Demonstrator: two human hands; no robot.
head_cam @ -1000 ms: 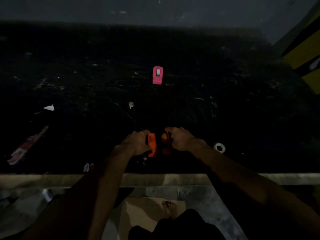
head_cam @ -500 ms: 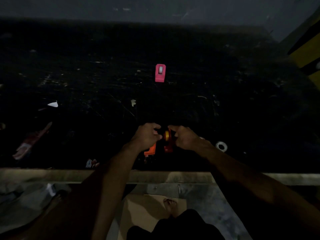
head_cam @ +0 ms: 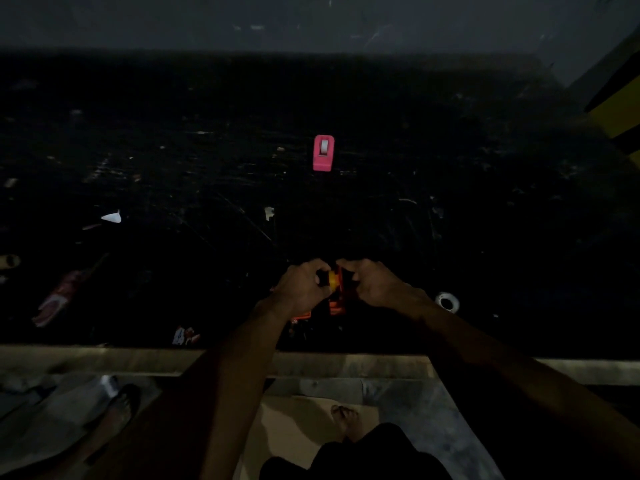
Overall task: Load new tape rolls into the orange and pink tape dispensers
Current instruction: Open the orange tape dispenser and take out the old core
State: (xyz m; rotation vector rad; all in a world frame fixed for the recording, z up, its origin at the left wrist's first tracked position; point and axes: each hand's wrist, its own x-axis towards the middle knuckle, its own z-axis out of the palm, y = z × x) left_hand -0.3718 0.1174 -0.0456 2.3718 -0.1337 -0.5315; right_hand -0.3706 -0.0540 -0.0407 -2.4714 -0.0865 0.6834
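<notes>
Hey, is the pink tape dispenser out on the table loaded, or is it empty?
Loaded, it seems: the pink tape dispenser shows a pale roll in its slot, standing untouched on the dark table.

A dark, scratched desk (head_cam: 485, 237) carries scattered litter: a white paper scrap (head_cam: 112, 217) at the left, a small pale scrap (head_cam: 269, 213) nearer the middle, a red-and-white wrapper (head_cam: 57, 299) towards the left edge, and a small printed scrap (head_cam: 185, 336) by the front edge. Below the desk, cardboard (head_cam: 294, 431) lies on the floor, and a sandal (head_cam: 119, 407) sits at the lower left.
</notes>
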